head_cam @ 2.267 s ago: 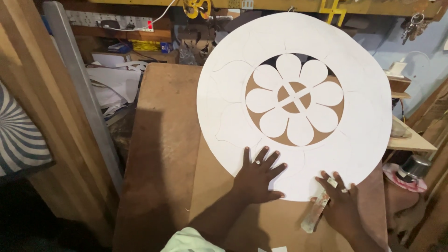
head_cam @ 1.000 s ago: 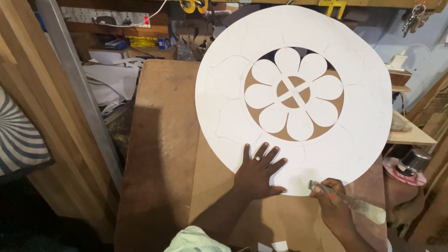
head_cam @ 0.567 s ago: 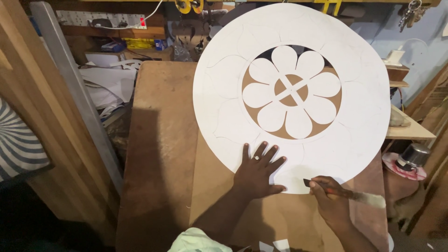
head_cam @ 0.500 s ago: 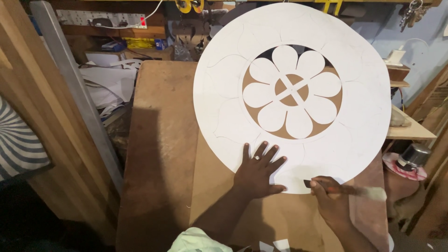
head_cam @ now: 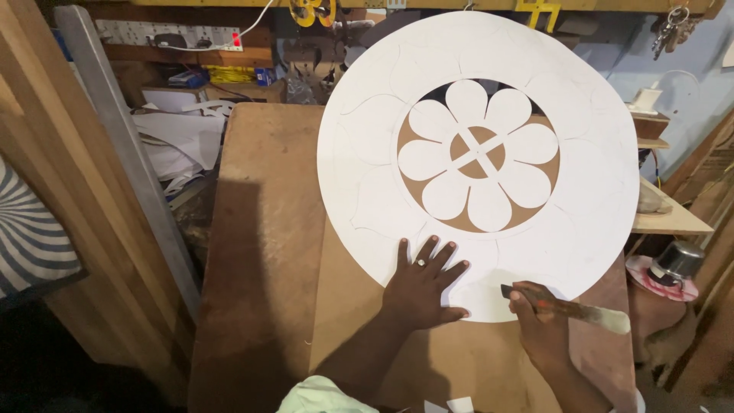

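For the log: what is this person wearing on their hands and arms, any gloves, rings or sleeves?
No gloves: both hands are bare. The left hand wears a ring with a pale stone on one finger. The left forearm is uncovered, with a pale greenish-white sleeve only near the bottom edge of the view. The right hand shows no ring here, and its forearm is bare up to the frame edge.

Disc point(head_cam: 367, 145): white, faint pencilled petal outlines; centre cut as eight-petal flower point(head_cam: 478, 155), brown showing through the gaps. Tabletop point(head_cam: 264, 229): brown. Tool point(head_cam: 569, 309): brown-orange shaft, pale smeared end. Cushion point(head_cam: 30, 229): dark-and-white stripes. Wall point(head_cam: 688, 84): pale blue.
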